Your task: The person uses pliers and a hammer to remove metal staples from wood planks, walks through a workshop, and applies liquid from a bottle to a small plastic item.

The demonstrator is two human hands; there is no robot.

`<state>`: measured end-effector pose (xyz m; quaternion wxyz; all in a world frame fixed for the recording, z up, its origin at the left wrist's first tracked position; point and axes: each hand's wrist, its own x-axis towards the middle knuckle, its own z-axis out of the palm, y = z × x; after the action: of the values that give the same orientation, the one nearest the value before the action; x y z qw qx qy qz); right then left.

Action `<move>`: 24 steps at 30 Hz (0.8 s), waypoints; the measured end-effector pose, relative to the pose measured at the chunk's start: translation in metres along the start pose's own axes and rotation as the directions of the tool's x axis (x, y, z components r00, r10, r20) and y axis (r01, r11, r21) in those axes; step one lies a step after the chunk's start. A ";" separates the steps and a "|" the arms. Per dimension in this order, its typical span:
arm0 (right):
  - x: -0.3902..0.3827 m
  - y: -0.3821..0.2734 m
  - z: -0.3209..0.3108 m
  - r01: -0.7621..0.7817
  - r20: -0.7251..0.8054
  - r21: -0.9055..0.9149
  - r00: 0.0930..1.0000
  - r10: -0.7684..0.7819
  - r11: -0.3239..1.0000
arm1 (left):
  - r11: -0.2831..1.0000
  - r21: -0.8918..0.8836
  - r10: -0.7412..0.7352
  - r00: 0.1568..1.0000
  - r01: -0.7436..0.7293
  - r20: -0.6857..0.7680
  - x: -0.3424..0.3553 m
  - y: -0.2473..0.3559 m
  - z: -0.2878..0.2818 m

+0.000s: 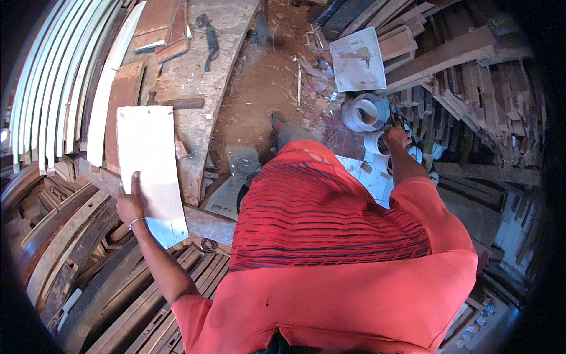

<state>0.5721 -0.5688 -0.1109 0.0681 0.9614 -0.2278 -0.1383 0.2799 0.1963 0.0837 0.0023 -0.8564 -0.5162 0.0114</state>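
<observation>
My left hand (131, 203) grips the edge of a long white board (150, 159), its thumb lying on the upper face and its other fingers hidden beneath. The board is tilted over the edge of a wooden workbench (200, 127). Out to the right, my right hand (397, 137) is among white round containers. A larger one (354, 117) is just left of the fingers, and a smaller one (371, 140) sits against the hand. The fingers look curled, but what they hold is too dark to make out.
A hammer (177, 103) and a dark-handled tool (209, 44) lie on the bench. Long white-edged planks (65, 82) lie at left, curved timber (68, 236) below them. A white square panel (358, 59) leans by stacked lumber (466, 56). Scraps litter the dirt floor (259, 76).
</observation>
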 end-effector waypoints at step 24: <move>-0.244 -0.427 -0.151 0.096 0.537 0.842 -0.236 -0.810 0.530 | 0.993 -0.026 -0.115 0.986 0.119 0.121 -0.022 0.024 -0.032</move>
<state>0.5869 -0.0683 0.0078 -0.4263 0.5540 0.1803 -0.6919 0.2914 0.1659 0.1162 -0.0421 -0.8223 -0.5650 0.0537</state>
